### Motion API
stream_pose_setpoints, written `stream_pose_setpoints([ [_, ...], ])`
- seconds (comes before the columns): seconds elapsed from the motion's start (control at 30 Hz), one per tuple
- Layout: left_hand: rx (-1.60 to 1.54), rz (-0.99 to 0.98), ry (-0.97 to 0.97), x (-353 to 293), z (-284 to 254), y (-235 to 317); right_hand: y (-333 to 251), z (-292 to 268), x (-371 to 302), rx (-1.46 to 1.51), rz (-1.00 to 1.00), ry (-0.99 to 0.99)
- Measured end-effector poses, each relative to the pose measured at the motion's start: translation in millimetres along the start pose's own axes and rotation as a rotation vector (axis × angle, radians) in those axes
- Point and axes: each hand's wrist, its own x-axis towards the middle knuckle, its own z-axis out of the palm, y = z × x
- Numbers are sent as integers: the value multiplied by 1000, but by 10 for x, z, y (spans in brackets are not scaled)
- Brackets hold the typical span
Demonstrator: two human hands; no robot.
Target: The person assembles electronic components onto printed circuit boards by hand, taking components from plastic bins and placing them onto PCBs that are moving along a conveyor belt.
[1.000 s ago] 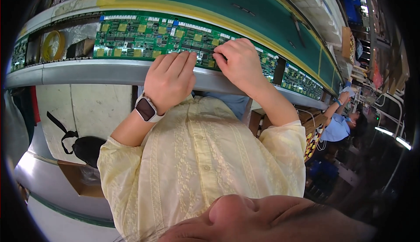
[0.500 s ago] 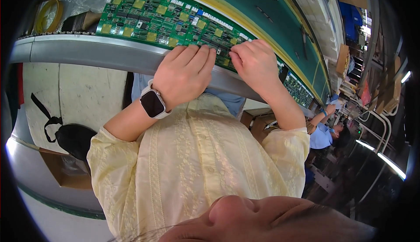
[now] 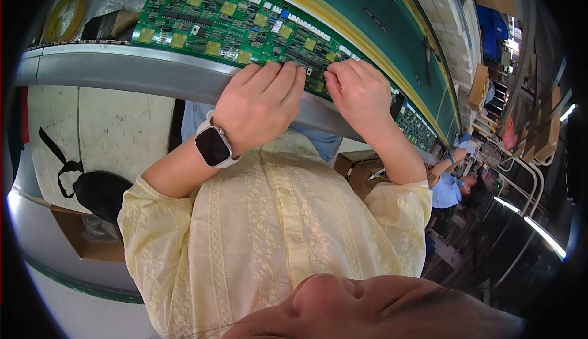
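Observation:
A long green circuit board lies across the top of the view, crowded with small parts, white connectors along its far edge and yellow square patches. My left hand, wearing a watch on its wrist, is at the board's near edge with its fingers bent and pressed together. Its fingertips are over the board, and what they pinch is hidden. Just to the right, my right hand is closed in a pinch above the same board, thumb against the fingers. Anything between them is too small or covered to make out.
A metal rail runs along the board's near side. Beyond lies a green surface with yellow edging and small dark parts. A yellow tape roll sits left of the board. Farther right, a person in blue works beside the line.
Both hands keep nearly the same pose and place on the board. The whole view has shifted slightly.

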Motion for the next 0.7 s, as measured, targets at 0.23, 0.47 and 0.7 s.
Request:
stream_pose_setpoints([
  [0.23, -12, -56, -67, -20, 4, 16, -45, -13, -4, -5, 58, -41],
  [0.47, 11, -7, -5, 8, 4, 9, -37, 22, -9, -17, 34, -7],
  [0.7, 14, -9, 1, 8, 10, 9, -29, 2, 20, -2, 40, -53],
])
